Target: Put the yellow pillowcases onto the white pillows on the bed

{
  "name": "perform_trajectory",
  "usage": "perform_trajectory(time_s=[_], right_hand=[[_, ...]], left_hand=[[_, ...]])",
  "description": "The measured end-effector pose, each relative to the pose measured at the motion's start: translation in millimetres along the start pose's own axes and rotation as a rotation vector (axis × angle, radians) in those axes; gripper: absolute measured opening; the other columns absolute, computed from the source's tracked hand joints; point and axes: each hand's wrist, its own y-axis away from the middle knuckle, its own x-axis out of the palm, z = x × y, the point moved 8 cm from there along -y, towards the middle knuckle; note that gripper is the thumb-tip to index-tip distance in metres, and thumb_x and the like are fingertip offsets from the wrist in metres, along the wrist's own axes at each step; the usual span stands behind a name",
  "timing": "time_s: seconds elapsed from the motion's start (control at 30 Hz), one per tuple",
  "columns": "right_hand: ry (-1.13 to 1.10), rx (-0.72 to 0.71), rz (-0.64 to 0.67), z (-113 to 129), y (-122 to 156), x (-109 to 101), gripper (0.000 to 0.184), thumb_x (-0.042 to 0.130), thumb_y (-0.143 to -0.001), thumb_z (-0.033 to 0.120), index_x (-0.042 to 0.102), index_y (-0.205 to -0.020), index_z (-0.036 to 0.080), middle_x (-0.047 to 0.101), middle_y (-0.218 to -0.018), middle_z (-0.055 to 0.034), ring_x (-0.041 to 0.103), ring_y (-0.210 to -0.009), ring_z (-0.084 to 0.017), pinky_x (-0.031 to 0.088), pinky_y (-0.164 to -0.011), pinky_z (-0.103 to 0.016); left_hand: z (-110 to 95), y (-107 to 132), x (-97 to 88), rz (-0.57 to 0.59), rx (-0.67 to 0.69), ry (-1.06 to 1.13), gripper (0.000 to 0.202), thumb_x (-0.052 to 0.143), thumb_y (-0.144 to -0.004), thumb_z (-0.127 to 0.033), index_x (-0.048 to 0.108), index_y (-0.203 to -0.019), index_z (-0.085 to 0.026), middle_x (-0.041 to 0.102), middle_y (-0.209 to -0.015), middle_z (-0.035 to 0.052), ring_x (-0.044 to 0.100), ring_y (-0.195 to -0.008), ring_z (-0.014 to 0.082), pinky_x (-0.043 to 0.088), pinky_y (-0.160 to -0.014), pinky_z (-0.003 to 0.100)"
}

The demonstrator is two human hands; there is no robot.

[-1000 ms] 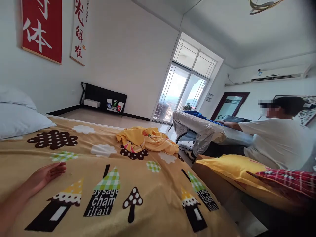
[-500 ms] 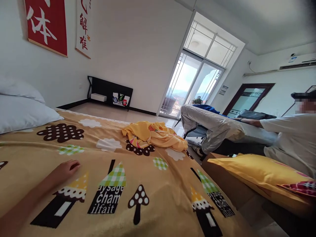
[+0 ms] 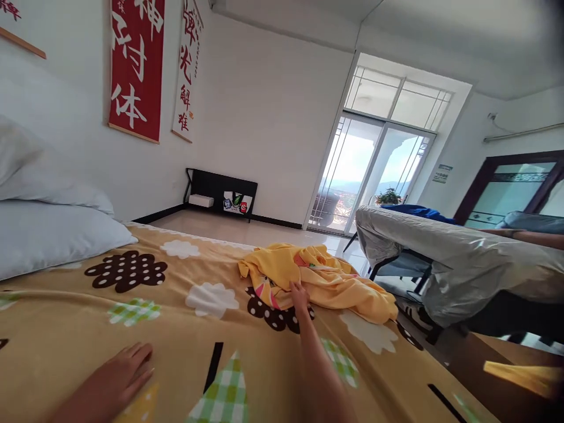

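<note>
A crumpled yellow cloth [image 3: 324, 282] with small pink and white prints lies on the far part of the bed; whether it is a garment or a cover I cannot tell. My right hand [image 3: 300, 295] reaches out to its near edge, fingers closed on the fabric. At the lower left, my left hand [image 3: 126, 373] rests on the tan bed sheet [image 3: 176, 329], fingers stretched and thumb apart, holding nothing. The sheet carries prints of clouds, dotted brown shapes and green checks.
White pillows [image 3: 57, 235] lie at the left. Beyond the bed stand a low black shelf [image 3: 222, 191] and a table under a grey plastic cover [image 3: 462, 252], with another person's forearm [image 3: 537, 237] over it. A yellow corner of fabric [image 3: 524, 376] shows at lower right.
My right hand has come into view and taken hold of the yellow cloth. My left hand appears lower in the picture, fingers more spread. The view has shifted left and up.
</note>
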Motion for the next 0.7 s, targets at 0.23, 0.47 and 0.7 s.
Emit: perform_trajectory(time_s=[0.23, 0.47, 0.7], right_hand=[[0.024, -0.053, -0.139, -0.9, -4.1, -20.0, 0.044, 0.035, -0.086, 0.040, 0.070, -0.100, 0.017, 0.060, -0.122, -0.0155, 0.045, -0.123, -0.031, 0.028, -0.104, -0.048], [-0.254, -0.343, -0.317, 116.9, -11.8, -195.2, 0.054, 0.031, -0.087, 0.040, 0.056, -0.128, 0.016, 0.050, -0.137, -0.0084, 0.049, -0.121, -0.018, 0.038, -0.101, -0.031], [-0.359, -0.823, -0.193, 237.0, 132.9, -323.1, 0.043, 0.055, -0.085, 0.044, 0.062, -0.122, 0.023, 0.056, -0.130, -0.0038, 0.049, -0.121, -0.019, 0.036, -0.106, -0.035]], left_hand=[[4.4, -4.9, 14.8, 0.144, -0.030, -0.025, 0.035, 0.041, -0.082, -0.050, 0.061, -0.088, -0.021, 0.067, -0.095, 0.0091, 0.061, -0.091, 0.0251, 0.045, -0.083, 0.033], [-4.2, -2.4, 0.3, 0.108, 0.001, 0.030, 0.031, 0.041, -0.081, -0.047, 0.056, -0.075, -0.021, 0.065, -0.083, 0.0063, 0.061, -0.080, 0.0219, 0.044, -0.074, 0.030], [-116.1, 12.0, -16.6, 0.227, 0.078, 0.709, 0.058, 0.053, -0.073, -0.067, 0.065, -0.108, -0.023, 0.066, -0.115, 0.0092, 0.059, -0.110, 0.0291, 0.047, -0.090, 0.035]])
